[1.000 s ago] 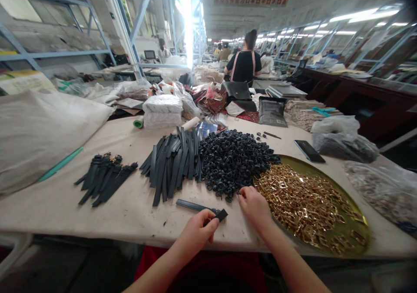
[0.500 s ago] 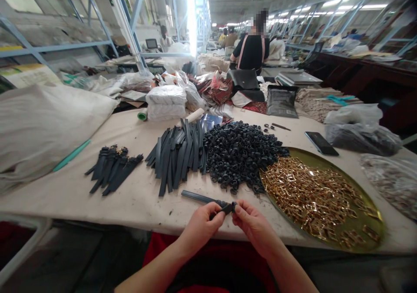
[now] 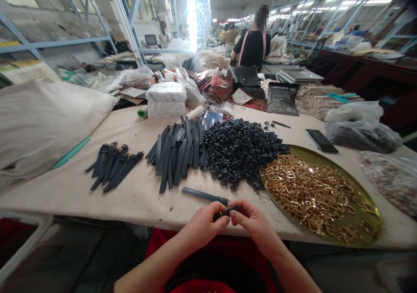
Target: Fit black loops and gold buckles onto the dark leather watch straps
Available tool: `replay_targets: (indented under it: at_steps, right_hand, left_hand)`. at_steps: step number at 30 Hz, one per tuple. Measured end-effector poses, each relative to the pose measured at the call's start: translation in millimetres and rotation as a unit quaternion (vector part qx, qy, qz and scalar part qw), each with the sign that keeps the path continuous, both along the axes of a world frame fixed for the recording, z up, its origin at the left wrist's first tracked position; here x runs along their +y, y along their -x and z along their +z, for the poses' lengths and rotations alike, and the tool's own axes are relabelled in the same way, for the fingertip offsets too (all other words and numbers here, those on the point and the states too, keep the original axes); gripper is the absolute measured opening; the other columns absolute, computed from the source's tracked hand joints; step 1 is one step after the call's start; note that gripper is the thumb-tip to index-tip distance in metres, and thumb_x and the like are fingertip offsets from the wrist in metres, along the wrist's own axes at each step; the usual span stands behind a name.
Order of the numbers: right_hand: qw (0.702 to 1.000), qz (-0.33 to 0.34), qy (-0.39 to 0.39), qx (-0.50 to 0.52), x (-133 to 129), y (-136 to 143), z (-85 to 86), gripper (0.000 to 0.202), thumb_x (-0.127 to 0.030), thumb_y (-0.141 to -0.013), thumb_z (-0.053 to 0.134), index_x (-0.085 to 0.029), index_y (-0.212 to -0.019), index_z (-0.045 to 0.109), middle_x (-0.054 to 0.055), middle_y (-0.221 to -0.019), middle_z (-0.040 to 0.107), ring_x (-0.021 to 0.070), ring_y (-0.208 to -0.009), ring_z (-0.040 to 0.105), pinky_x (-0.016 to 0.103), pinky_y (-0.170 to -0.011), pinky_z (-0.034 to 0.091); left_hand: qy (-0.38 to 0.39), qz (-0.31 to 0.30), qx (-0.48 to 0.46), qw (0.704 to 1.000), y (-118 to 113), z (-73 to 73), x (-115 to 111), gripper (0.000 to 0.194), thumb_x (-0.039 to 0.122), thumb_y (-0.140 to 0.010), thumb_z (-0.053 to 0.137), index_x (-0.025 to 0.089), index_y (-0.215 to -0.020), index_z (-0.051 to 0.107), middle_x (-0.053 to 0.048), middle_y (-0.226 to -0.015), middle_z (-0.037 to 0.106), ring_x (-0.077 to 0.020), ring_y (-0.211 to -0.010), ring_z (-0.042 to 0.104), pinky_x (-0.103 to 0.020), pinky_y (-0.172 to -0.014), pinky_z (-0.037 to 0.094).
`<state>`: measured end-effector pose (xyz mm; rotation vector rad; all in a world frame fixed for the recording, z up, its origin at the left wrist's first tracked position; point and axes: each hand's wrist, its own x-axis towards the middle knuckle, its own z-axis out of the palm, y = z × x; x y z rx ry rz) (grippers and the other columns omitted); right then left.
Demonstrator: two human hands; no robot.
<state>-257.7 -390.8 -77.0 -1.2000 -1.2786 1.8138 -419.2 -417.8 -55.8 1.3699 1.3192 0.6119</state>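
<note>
My left hand [image 3: 208, 221] is closed on a short dark piece of black strap [image 3: 221, 214], pinched between thumb and fingers. My right hand [image 3: 250, 219] meets it at the strap's right end, thumb and fingertips closed on a small black loop [image 3: 232, 208]; fingers partly cover the loop. Just beyond my left fingers a longer black strap [image 3: 203, 194] lies slanted on the table, its right end thicker. Whether it joins the held piece is hidden. Ahead are a pile of flat black straps [image 3: 177, 149] and a heap of black loops [image 3: 241, 151].
A round brass-coloured tray [image 3: 361, 186] full of gold buckles [image 3: 309, 193] stands at right. Straps with buckles attached [image 3: 114, 164] lie at left. A phone [image 3: 321, 141], plastic-wrapped packs [image 3: 166, 99] and cloth cover the table's far part. A person [image 3: 252, 47] stands beyond, facing away.
My hands have come closer together. The right fingertips now overlap the strap's end, and the loop that showed between them is more covered. The view has shifted slightly.
</note>
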Motion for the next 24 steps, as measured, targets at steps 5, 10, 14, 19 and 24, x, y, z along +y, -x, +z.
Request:
replay_targets:
  at_steps: [5,10,14,19,24]
  right_hand:
    - [0.999,-0.020,0.021,0.025,-8,6,0.2,0.031,-0.044,-0.067,0.064,-0.017,-0.080,0.054,-0.003,-0.061,0.053,0.0096,-0.059,0.045,0.023,-0.060,0.035]
    - [0.992,-0.052,0.054,0.099,-17,9,-7.0,0.038,-0.052,-0.072,0.057,-0.016,-0.084,0.060,0.000,-0.065,0.058,0.0110,-0.063,0.050,0.025,-0.065,0.040]
    - [0.957,-0.082,0.166,0.226,-21,3,-11.3,0.038,-0.053,-0.075,0.052,-0.016,-0.078,0.062,0.002,-0.072,0.062,0.0098,-0.061,0.052,0.024,-0.061,0.042]
    - [0.947,-0.086,0.193,0.241,-25,6,-13.2,0.028,-0.044,-0.074,0.058,-0.016,-0.074,0.060,-0.001,-0.066,0.057,0.0065,-0.057,0.049,0.019,-0.056,0.040]
    - [0.956,-0.009,0.196,0.216,-28,9,-12.2,0.027,-0.035,-0.071,0.065,-0.018,-0.090,0.056,-0.003,-0.069,0.054,0.0048,-0.056,0.044,0.017,-0.053,0.035]
  left_hand:
    - [0.000,0.020,-0.076,0.997,1,-1.3,-4,0.027,0.013,-0.074,0.041,0.017,-0.101,0.043,0.003,-0.069,0.056,-0.0087,-0.055,0.050,-0.019,-0.051,0.038]
    - [-0.006,0.055,-0.072,0.996,1,-6.1,-5,0.021,0.019,-0.077,0.044,0.017,-0.098,0.043,0.002,-0.067,0.057,-0.0101,-0.059,0.053,-0.019,-0.053,0.039]
    - [0.009,0.045,-0.043,0.998,2,-6.4,-6,0.024,0.027,-0.078,0.048,0.019,-0.099,0.042,0.006,-0.058,0.052,-0.0093,-0.050,0.049,-0.020,-0.049,0.036]
    - [-0.006,0.057,0.032,0.998,1,-5.9,-8,0.021,0.032,-0.075,0.052,0.019,-0.090,0.042,0.006,-0.060,0.051,-0.0110,-0.055,0.049,-0.021,-0.051,0.035]
    - [-0.043,0.053,0.110,0.992,2,-5.8,-11,0.020,0.036,-0.074,0.053,0.019,-0.082,0.046,0.002,-0.071,0.056,-0.0134,-0.065,0.051,-0.023,-0.057,0.035]
